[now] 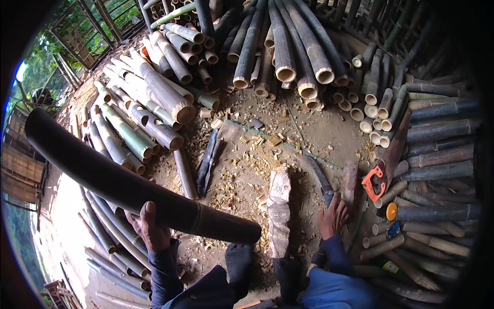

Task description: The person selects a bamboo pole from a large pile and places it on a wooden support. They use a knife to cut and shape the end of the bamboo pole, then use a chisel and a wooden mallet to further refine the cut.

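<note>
A long dark bamboo pole (128, 183) slants across the left side, its lower end near the middle. My left hand (152, 226) grips it from below, thumb up against its side. My right hand (333, 219) is low over the ground at the right, fingers stretched forward at the end of a dark knife-like tool (320, 175). The fingertips seem to touch the tool; whether they close on it cannot be made out. Between the hands lies a rough, pale chopped wood block (279, 211). A short brown wood piece (350, 180) lies beside the right hand.
Cut bamboo poles (309, 56) are piled ahead, with more stacks at left and right. A handsaw (374, 181) with an orange handle leans at the right. Dark long-bladed tools (207, 162) lie left of the middle. Wood chips (247, 175) cover the ground.
</note>
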A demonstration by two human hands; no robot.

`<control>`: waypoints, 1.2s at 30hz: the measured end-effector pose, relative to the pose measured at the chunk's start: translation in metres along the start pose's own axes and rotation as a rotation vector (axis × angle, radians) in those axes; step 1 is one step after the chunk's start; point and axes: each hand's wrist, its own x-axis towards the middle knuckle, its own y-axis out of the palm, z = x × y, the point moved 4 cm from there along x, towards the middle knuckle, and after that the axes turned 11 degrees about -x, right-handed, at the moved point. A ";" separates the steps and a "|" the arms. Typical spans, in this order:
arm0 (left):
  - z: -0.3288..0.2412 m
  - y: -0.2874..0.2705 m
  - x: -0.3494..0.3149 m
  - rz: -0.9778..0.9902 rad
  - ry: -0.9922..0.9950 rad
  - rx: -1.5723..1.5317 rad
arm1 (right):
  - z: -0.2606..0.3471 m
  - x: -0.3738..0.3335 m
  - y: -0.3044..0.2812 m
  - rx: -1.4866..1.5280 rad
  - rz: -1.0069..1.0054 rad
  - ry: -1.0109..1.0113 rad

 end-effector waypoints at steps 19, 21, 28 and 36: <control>0.206 -0.017 -0.180 0.515 -0.755 0.242 | 0.105 0.060 0.002 0.445 0.330 -0.735; 0.215 -0.021 -0.197 0.472 -0.775 0.178 | 0.115 0.074 0.006 0.426 0.376 -0.831; 0.212 -0.019 -0.208 0.617 -0.898 0.522 | 0.116 0.086 0.022 0.137 0.243 -0.704; 0.213 -0.018 -0.212 0.576 -0.937 0.300 | 0.105 0.092 0.034 0.169 0.347 -0.742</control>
